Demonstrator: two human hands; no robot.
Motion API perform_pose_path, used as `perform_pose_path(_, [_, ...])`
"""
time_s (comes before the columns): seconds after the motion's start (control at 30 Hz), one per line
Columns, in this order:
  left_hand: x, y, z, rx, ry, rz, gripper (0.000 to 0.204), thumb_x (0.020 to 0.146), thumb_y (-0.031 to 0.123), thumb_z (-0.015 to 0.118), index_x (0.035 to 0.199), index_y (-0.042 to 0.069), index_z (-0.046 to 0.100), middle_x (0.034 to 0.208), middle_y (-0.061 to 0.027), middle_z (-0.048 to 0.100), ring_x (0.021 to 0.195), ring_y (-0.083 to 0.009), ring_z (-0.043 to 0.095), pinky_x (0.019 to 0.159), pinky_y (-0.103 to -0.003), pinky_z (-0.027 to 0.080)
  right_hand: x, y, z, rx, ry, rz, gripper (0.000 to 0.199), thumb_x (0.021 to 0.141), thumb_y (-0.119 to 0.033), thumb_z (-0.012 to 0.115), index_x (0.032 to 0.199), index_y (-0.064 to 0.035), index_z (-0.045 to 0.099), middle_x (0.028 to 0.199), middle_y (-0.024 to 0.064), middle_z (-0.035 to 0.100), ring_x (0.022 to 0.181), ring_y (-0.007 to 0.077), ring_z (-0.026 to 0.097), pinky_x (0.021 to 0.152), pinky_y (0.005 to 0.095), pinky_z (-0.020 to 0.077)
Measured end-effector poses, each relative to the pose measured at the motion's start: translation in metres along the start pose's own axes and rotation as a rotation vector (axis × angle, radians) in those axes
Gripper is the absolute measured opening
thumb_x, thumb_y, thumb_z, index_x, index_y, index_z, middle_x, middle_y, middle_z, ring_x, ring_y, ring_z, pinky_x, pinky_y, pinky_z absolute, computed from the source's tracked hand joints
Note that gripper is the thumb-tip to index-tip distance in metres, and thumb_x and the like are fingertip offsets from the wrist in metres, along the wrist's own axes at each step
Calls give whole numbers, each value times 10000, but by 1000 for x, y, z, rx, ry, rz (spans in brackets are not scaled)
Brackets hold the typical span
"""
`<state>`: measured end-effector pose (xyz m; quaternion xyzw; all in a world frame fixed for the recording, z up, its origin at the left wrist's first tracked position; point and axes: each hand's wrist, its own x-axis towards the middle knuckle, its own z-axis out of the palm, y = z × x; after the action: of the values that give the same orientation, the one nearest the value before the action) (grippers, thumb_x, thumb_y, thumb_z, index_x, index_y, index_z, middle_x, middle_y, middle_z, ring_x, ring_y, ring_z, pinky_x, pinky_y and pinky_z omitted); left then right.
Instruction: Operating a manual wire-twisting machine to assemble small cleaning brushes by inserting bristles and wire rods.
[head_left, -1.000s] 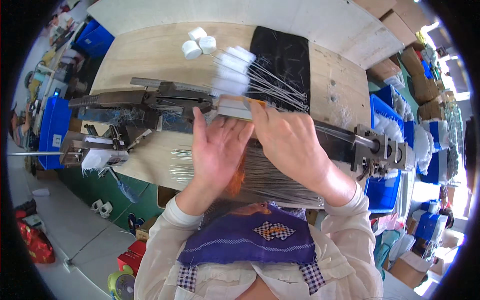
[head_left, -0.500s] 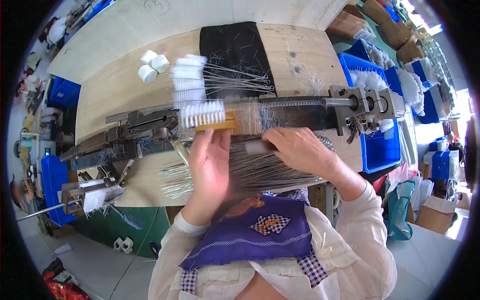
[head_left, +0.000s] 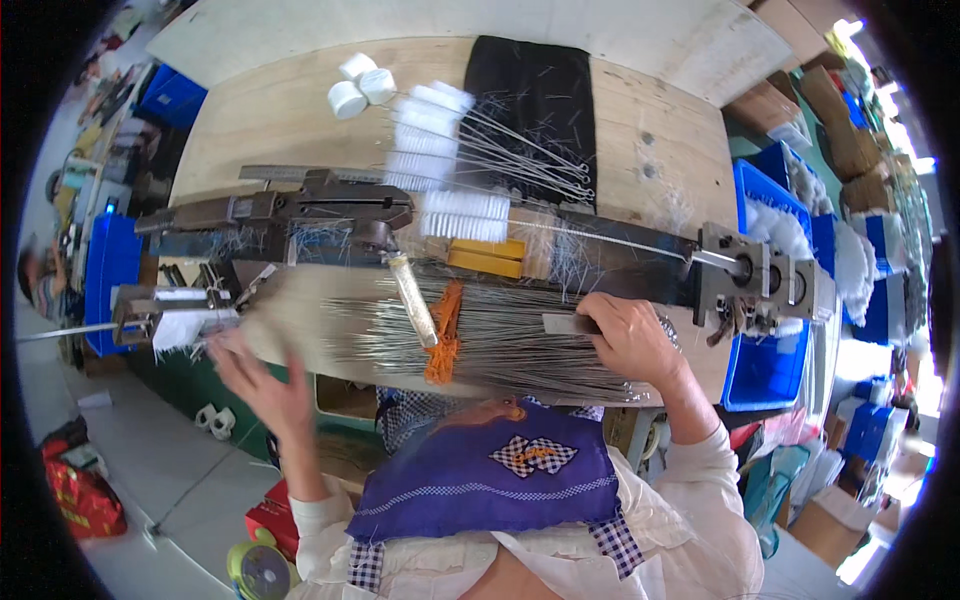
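My left hand (head_left: 262, 388), blurred by motion, reaches with fingers apart beside a small metal fixture (head_left: 130, 318) that carries white bristles. Nothing shows in its grasp. In my right hand (head_left: 635, 340) is a flat metal blade (head_left: 570, 324), held over a bundle of thin metal wires (head_left: 520, 350). An orange tie (head_left: 443, 340) crosses that bundle. Behind it, a white bristle brush (head_left: 465, 216) on a twisted wire runs toward the metal chuck (head_left: 740, 262) at right. A yellow block (head_left: 487, 257) lies just below the brush, touched by neither hand.
Finished white brushes (head_left: 425, 140) lie stacked, their wire stems over a black cloth (head_left: 530, 100). Several white rolls (head_left: 366, 85) stand behind. A worn metal handle (head_left: 414, 300) juts over the wires. Blue bins (head_left: 770, 365) sit at right; a wooden board (head_left: 330, 35) edges the bench's back.
My left hand has left the yellow block and swung leftward to the fixture. My right hand keeps the blade over the wires. The whole view has shifted and turned slightly.
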<state>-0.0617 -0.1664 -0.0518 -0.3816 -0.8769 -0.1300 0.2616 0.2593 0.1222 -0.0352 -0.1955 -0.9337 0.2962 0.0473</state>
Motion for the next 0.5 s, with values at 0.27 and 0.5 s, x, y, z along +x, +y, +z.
perform_pose_path(0.27, [-60,-206,-12,-120,-197,-963,767,879,184,607,1519,118,188,845,-152,705,618,-270,686,580,-378,537,5,8,12,-18,102,63,139,843,-128,645,903,-44,553,827,108,647,703,338,637,587,414,504])
perform_pose_path(0.5, [-43,-73,23,226,56,-320,667,889,187,633,1438,-28,321,1253,-222,576,1070,-344,610,909,-410,486,-18,-8,-13,315,390,422,144,901,-127,636,973,-7,602,775,100,574,696,137,537,649,265,445])
